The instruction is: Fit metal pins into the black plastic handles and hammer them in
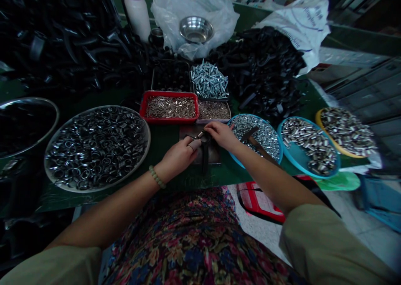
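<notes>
My left hand point(181, 156), with a bead bracelet at the wrist, is closed on a small shiny metal clamp ring point(198, 136). Fingertips of my right hand point(221, 134) are pinched together at the far end of that piece; what lies between them is too small to make out. Below both hands, a black curved plastic part point(204, 157) rests on a flat metal plate point(214, 156). A hammer point(258, 145) lies across the blue tray of small metal pieces point(235, 160), just right of my right hand.
A large round tray point(148, 149) of metal rings stands at left. Behind my hands are a red tray point(171, 120) of pins and a heap of screws point(209, 80). Blue point(293, 161) and yellow point(347, 152) trays hold metal cylinders. Black parts point(78, 47) are piled behind.
</notes>
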Tool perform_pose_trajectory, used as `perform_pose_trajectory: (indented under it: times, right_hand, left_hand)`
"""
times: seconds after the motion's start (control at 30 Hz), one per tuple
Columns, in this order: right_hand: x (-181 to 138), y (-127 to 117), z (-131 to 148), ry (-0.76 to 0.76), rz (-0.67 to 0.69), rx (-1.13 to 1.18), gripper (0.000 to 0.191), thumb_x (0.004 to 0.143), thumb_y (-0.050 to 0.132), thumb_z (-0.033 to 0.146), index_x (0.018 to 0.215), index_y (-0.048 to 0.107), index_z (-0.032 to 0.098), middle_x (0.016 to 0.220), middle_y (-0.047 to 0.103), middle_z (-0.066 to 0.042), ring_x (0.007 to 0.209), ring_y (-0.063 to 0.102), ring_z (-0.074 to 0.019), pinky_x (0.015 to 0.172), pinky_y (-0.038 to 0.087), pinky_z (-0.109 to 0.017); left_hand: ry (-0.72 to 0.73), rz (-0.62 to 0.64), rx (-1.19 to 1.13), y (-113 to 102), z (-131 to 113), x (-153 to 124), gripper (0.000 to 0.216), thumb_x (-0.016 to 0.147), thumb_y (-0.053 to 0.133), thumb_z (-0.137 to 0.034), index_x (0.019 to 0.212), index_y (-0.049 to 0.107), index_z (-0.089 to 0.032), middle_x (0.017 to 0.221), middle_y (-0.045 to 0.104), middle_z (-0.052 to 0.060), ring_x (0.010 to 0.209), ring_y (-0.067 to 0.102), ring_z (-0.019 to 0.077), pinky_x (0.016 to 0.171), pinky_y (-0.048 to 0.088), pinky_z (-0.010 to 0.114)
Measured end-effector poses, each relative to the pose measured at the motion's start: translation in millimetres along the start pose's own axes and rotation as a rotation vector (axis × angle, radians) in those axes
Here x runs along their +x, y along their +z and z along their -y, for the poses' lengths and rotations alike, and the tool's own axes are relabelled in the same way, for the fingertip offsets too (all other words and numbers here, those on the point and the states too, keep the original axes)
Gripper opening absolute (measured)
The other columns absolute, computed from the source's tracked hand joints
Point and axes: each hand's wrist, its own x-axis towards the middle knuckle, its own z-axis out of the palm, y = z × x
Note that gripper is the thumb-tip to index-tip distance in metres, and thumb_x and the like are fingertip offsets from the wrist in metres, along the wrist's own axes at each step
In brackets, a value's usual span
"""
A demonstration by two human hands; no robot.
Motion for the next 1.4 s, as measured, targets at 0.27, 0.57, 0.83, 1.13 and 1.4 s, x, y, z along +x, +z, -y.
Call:
perform_pose_trajectory:
  times: [0.27, 0.57, 0.83, 1.13, 1.4]
  right_hand:
    - [-10, 3, 8, -0.150, 0.086, -0.474, 0.023, 0.096, 0.042, 0.022, 0.101, 0.062, 0.013, 0.101, 0.066, -0.011, 0.087, 0.062, -0.0209, 0.075, 0.043, -0.030]
    - [-16, -2, 15, -0.218, 0.176, -0.449, 0.028, 0.097, 0.037, 0.020, 0.112, 0.059, 0.011, 0.113, 0.062, -0.014, 0.100, 0.061, -0.0214, 0.084, 0.047, -0.031]
    - [-119, -85, -53, 0.352, -0.170, -0.701, 0.049, 0.091, 0.047, 0.042, 0.128, 0.052, 0.010, 0.114, 0.063, -0.021, 0.109, 0.055, -0.0359, 0.091, 0.043, -0.053]
    - [-122, -65, -5, 0.262, -0.120, -0.378, 0.039, 0.094, 0.036, 0.028, 0.129, 0.047, 0.013, 0.115, 0.062, -0.018, 0.100, 0.063, -0.0275, 0.081, 0.051, -0.039]
    - [-83, -43, 57, 0.188, -0.129, -0.133, 0.041, 0.097, 0.033, 0.029, 0.135, 0.044, 0.020, 0.116, 0.067, -0.012, 0.095, 0.068, -0.0255, 0.079, 0.051, -0.036]
  left_hand:
    - [-0.012, 0.022, 0.029, -2, -1, -1, 0.030, 0.092, 0.046, -0.026, 0.120, 0.057, -0.023, 0.109, 0.055, 0.007, 0.084, 0.058, 0.0174, 0.076, 0.046, 0.028]
    - [-0.003, 0.016, 0.078, -3, -3, -1, 0.031, 0.092, 0.046, -0.027, 0.120, 0.056, -0.024, 0.110, 0.056, 0.006, 0.084, 0.059, 0.0178, 0.074, 0.047, 0.028]
    - [0.004, 0.025, 0.072, -3, -3, -2, 0.035, 0.093, 0.044, -0.028, 0.126, 0.052, -0.024, 0.114, 0.055, 0.007, 0.088, 0.059, 0.0186, 0.075, 0.048, 0.027]
    - [-0.002, 0.037, 0.060, -2, -3, -1, 0.033, 0.092, 0.044, -0.027, 0.124, 0.053, -0.023, 0.111, 0.055, 0.008, 0.087, 0.059, 0.0192, 0.075, 0.048, 0.029]
    - [-0.017, 0.038, 0.066, -2, -3, -2, 0.033, 0.091, 0.047, -0.026, 0.123, 0.053, -0.025, 0.109, 0.056, 0.006, 0.085, 0.059, 0.0186, 0.072, 0.047, 0.028]
